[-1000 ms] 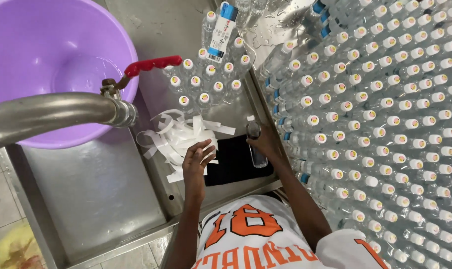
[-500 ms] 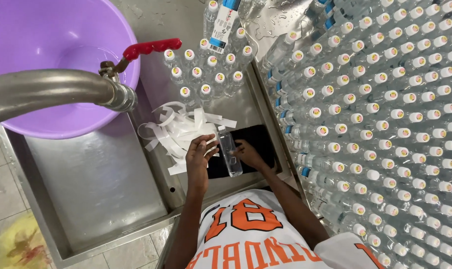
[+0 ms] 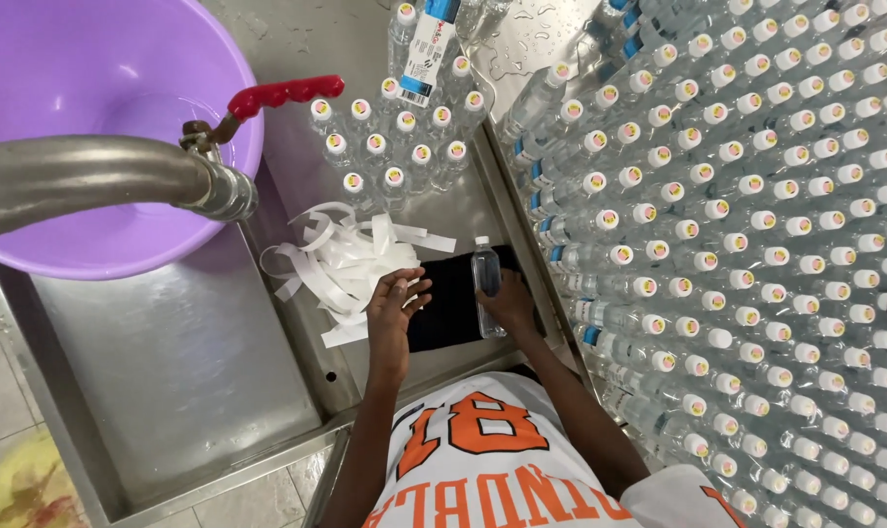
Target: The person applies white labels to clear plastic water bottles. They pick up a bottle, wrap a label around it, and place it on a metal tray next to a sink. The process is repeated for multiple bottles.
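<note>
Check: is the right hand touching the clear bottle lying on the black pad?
Touching. The head view shows the right hand wrapped around the lower part of the clear bottle, fingers overlapping its body with no gap, above the black pad.

Clear plastic bottle [image 3: 486,284]: small, white cap fitted, no label visible on its body. It lies tilted on a black mat [image 3: 453,303], cap pointing away from the person. White paper strips [image 3: 351,259]: loose, curled, tangled in a heap on the steel tray, just left of the mat, touching its edge.
</note>
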